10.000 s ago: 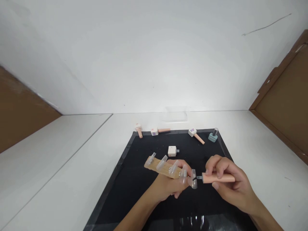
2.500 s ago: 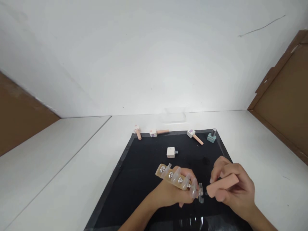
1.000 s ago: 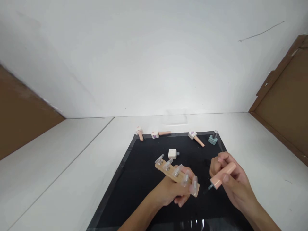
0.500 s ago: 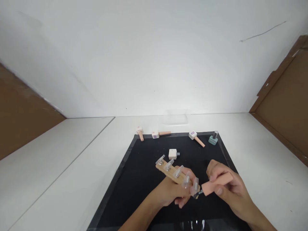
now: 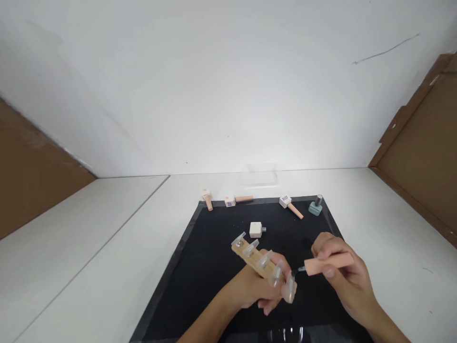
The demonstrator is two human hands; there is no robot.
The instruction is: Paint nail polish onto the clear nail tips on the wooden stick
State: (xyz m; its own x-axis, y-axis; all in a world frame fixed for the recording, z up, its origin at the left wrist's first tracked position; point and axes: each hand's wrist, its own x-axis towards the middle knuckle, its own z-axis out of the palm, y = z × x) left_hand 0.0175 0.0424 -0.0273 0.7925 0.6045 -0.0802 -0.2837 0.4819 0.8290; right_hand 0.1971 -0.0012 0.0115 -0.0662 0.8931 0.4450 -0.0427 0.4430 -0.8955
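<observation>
The strip, pinched in the left hand, tilts over the black mat. The brush, its cap pinched in the right hand's grip, has risen from the end tip's lower end to its upper, seemingly still working it. Bottle at 12 o'clock; white desk; cardboard at 2.

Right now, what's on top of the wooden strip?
Five clear nail tips; a metal stud shows under the farthest. The left hand covers part of the strip near the other end.
</observation>
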